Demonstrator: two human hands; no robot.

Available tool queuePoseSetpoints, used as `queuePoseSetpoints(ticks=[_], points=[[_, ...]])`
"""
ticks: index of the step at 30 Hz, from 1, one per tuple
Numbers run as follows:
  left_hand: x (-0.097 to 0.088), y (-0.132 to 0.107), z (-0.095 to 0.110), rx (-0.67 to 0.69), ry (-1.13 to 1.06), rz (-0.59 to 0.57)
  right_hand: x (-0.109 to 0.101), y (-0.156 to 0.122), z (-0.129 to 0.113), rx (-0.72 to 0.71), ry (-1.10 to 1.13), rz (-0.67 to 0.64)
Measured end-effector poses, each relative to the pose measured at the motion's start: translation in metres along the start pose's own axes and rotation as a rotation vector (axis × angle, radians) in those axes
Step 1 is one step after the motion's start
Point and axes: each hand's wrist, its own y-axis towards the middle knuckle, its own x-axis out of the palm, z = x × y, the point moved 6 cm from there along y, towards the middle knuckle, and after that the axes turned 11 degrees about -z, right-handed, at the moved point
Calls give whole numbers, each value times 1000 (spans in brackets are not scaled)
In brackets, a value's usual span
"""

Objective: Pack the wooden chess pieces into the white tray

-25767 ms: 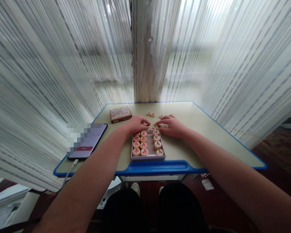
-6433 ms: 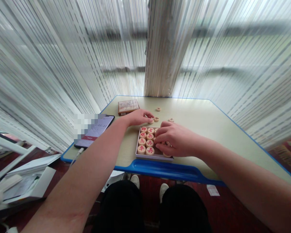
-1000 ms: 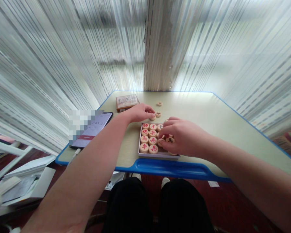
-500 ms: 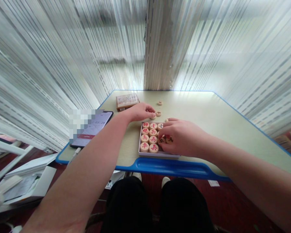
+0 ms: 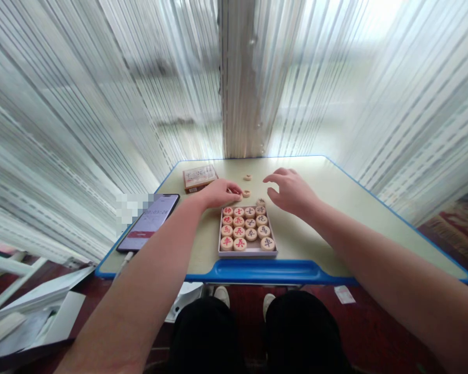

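A shallow white box (image 5: 247, 254) holds rows of round wooden Chinese chess pieces, with red characters on the left and black on the right. One gap shows in its front row, left of the black corner piece (image 5: 267, 243). My left hand (image 5: 221, 193) is behind the box, its fingers closed around a chess piece that is mostly hidden. Just past its fingertips lies another piece (image 5: 246, 193), and a further one (image 5: 248, 177) sits farther back. My right hand (image 5: 290, 191) hovers to the right with fingers apart, holding nothing. Near its thumb, a piece (image 5: 261, 201) rests at the box's back edge.
A patterned box lid (image 5: 199, 177) lies at the back left of the blue-edged table (image 5: 359, 234). At the left edge is a phone (image 5: 150, 223) with a cable plugged in. A blue trough (image 5: 267, 271) runs along the front edge. Striped curtains (image 5: 242, 78) hang behind.
My right hand has left the pieces in the box, moved back and opened. The black pieces it covered now show. My left hand stays by its piece; the whole view has shifted slightly.
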Motion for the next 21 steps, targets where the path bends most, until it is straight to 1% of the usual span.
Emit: queuePoseSetpoints(ticks=[2,4,5,8,11,13,17,21], points=[[1,1,0,-5,-10,-7,12,9,20,59,-39,-66],[2,1,-1,-17,-17,-11,27,15,31,74,-27,-201],[3,2,-1,-15,-13,-12,32,17,33,85,-17,-243],[3,2,0,1,-2,-7,35,18,28,37,38,-238],[3,2,0,19,-4,-1,34,16,12,-114,129,-260],[3,2,0,25,2,-2,32,13,5,-185,162,-285],[2,2,0,24,25,-2,27,9,3,-223,197,-313],[2,2,1,24,37,1,27,8,2,-277,194,-396]])
